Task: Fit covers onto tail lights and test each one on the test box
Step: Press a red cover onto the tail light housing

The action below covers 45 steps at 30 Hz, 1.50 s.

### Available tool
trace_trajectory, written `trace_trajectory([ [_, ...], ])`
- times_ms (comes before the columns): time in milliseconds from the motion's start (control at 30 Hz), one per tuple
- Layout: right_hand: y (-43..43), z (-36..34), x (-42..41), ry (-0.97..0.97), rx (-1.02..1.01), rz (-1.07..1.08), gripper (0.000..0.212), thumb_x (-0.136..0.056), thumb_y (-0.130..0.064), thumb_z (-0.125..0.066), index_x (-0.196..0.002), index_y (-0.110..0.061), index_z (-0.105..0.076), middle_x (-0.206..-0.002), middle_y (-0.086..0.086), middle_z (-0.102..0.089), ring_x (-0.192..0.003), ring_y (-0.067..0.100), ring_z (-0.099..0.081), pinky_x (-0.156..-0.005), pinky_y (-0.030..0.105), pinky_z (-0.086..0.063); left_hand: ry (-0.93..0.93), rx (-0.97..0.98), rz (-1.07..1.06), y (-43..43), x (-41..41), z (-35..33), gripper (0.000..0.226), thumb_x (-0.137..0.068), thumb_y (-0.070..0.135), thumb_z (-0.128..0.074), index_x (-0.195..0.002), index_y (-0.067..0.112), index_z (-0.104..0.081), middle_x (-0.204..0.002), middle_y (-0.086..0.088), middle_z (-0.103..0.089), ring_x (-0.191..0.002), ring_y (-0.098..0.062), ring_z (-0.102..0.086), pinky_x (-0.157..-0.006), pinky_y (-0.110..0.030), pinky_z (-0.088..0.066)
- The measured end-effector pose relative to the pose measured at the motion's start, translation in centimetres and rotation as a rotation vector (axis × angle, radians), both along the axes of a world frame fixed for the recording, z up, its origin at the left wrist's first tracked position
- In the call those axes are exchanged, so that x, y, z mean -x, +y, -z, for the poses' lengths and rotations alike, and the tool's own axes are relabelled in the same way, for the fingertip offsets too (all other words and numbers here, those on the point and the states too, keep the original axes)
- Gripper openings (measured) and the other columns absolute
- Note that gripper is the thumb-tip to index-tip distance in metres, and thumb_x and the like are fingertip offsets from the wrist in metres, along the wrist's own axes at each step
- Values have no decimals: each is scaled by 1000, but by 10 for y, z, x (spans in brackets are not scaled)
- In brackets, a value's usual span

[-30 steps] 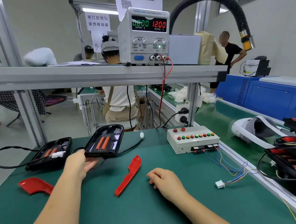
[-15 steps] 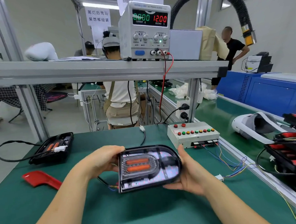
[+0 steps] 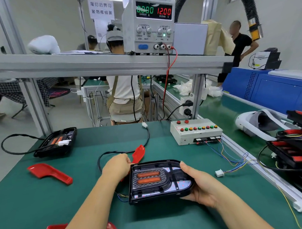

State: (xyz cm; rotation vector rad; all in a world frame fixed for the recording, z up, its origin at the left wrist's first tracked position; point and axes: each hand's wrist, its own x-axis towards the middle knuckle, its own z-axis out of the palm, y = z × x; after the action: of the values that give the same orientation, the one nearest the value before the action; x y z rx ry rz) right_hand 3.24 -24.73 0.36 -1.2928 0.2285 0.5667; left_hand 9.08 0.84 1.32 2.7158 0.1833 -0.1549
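Tail light (image 3: pixel 159 182) now lower; right hand (image 3: pixel 201 187) fingers grasp its rounded end. Left hand (image 3: pixel 117 167) fingers meet red cover (image 3: pixel 139 154), grasp indeterminate. Cover-fitting likely next.

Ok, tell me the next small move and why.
Probably move the left hand to the red cover just behind it: the tail light, which the right hand also holds, has no cover on yet.

Tail light (image 3: pixel 159 181) brought near, right hand (image 3: pixel 199 183) now gripping its rounded end
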Motion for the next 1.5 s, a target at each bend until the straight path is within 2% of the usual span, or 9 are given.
trace_trajectory([
  [200,0,0,3,-36,18,-13,52,-70,-50,-64,-105,-12,-72,-106,13,-73,-88,25,-73,-63,38,-59,-16,97,36,7,4,-8,11,-92,21,-52,-86,14,-46,-93,-9,-62,-81,-26,-55,-72,-33,-42],
  [367,-5,2,5,10,-91,-17,41,-86,-38,-57,-115,-12,-68,-114,14,-71,-95,29,-71,-66,42,-58,-131,276,107,7,19,-27,38,-102,39,-32,-132,24,-49,-121,-8,-59,-108,-25,-55,-91,-32,-40],
  [467,-8,4,5,44,-174,-14,35,-97,-28,-44,-117,-9,-64,-114,17,-70,-93,32,-71,-69,46,-58,-219,347,184,-2,27,-36,29,-102,36,-33,-121,38,-55,-92,7,-61,-80,-10,-53,-73,-27,-40],
  [533,-7,4,7,35,-181,-7,34,-97,-27,-44,-118,-9,-64,-113,16,-70,-92,31,-71,-70,45,-59,-289,303,226,-7,32,-39,20,-99,32,-44,-109,41,-59,-81,16,-56,-76,-5,-52,-69,-27,-42],
  [667,-3,5,9,-20,-131,2,36,-97,-31,-45,-123,-12,-61,-115,12,-70,-94,26,-71,-70,40,-58,-439,209,318,-16,39,-42,22,-93,27,-57,-112,30,-68,-92,10,-56,-90,-11,-55,-85,-31,-43],
  [800,2,7,9,-36,-174,51,46,-100,-42,-38,-124,-11,-62,-118,14,-69,-105,31,-67,-82,44,-55,-532,84,404,-31,45,-37,29,-90,35,-60,-118,31,-66,-88,10,-52,-97,-13,-52,-82,-26,-39],
  [900,5,7,9,-53,-188,92,51,-101,-44,-35,-122,-8,-64,-116,16,-69,-105,32,-67,-80,42,-56,-581,-24,421,-40,50,-32,35,-92,39,-56,-126,31,-61,-92,6,-50,-100,-16,-47,-86,-28,-39],
  [1333,6,9,9,-97,-152,154,49,-102,-44,-35,-118,-8,-64,-109,15,-72,-95,29,-71,-64,35,-58,-630,34,522,-42,55,-27,34,-89,34,-62,-123,28,-64,-91,6,-51,-94,-15,-46,-83,-22,-34],
  [1500,4,9,10,-140,-116,149,47,-101,-44,-35,-119,-12,-65,-111,12,-72,-100,28,-70,-79,41,-59,-662,44,566,-40,56,-31,33,-88,31,-66,-120,25,-67,-87,6,-48,-88,-14,-45,-80,-25,-37],
])
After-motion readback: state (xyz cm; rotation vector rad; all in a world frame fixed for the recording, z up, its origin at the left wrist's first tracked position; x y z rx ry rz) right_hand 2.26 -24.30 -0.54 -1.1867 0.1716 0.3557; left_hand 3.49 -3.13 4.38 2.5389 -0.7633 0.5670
